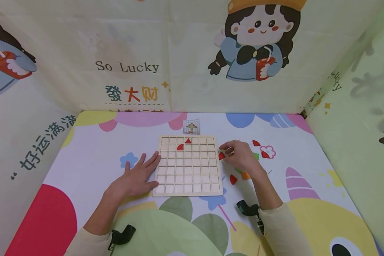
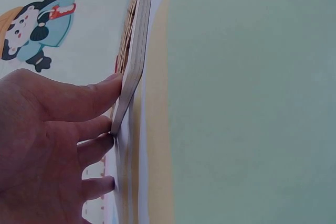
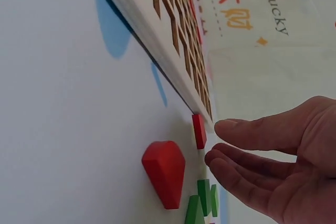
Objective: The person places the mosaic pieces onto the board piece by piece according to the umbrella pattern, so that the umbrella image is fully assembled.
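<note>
A wooden grid board [image 1: 188, 196] lies flat on the table. Inside its upper cells are a red triangle [image 1: 188, 141] and a red quarter-round piece [image 1: 180, 147]. My left hand [image 1: 136, 179] touches the board's left edge with thumb and fingertips, fingers spread. Just off the right edge is my right hand [image 1: 242, 156], its thumb and fingers apart with nothing between them in the right wrist view. Beneath these fingers sits a red block [image 1: 221, 155] against the board's side. Nearer the right wrist camera lies another red block [image 3: 164, 174], with green blocks [image 3: 194, 211] behind it.
Beyond the board's far edge is a small pattern card [image 1: 191, 127]. More blocks lie around the right hand, among them an orange one [image 1: 245, 175] and a red one [image 1: 256, 143]. Printed cloth walls [image 1: 192, 89] stand at the back and both sides.
</note>
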{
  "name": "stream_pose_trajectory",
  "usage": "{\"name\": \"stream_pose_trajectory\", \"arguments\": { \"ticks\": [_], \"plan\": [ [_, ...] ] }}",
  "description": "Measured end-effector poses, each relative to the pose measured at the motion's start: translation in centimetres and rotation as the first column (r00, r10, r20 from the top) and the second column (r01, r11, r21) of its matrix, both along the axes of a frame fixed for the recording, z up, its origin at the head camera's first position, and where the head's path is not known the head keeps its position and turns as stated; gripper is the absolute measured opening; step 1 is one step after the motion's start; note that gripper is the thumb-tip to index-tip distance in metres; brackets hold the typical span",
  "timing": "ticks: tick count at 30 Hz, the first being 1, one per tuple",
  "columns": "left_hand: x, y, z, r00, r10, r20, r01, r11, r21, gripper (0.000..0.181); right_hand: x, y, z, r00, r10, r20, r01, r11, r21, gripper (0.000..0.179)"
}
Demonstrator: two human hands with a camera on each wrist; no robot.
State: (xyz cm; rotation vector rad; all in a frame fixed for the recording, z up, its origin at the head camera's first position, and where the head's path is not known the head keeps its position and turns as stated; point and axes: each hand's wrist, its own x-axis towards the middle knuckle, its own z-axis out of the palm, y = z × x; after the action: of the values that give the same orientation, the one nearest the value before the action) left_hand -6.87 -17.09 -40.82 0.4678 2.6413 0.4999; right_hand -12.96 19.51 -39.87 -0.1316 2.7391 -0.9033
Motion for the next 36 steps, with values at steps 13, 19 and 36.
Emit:
{"name": "stream_pose_trajectory", "arguments": {
  "ticks": [13,19,36],
  "plan": [
    [0.1,0.0,0.1,1.000,0.000,0.003,0.001,1.000,-0.010,0.087,-0.3,0.0,-1.1,0.997,0.045,-0.056,-0.045,0.999,-0.007,0.033],
    [0.0,-0.1,-0.1,1.000,0.003,0.006,-0.003,1.000,-0.007,0.087,-0.4,-0.2,-1.1,0.997,0.046,-0.069,-0.045,0.999,0.015,0.030],
    [0.1,-0.2,-0.1,1.000,0.012,-0.005,-0.012,1.000,0.000,0.087,-0.8,-0.4,-0.9,0.992,0.103,-0.078,-0.097,0.992,0.076,0.021]
  ]
}}
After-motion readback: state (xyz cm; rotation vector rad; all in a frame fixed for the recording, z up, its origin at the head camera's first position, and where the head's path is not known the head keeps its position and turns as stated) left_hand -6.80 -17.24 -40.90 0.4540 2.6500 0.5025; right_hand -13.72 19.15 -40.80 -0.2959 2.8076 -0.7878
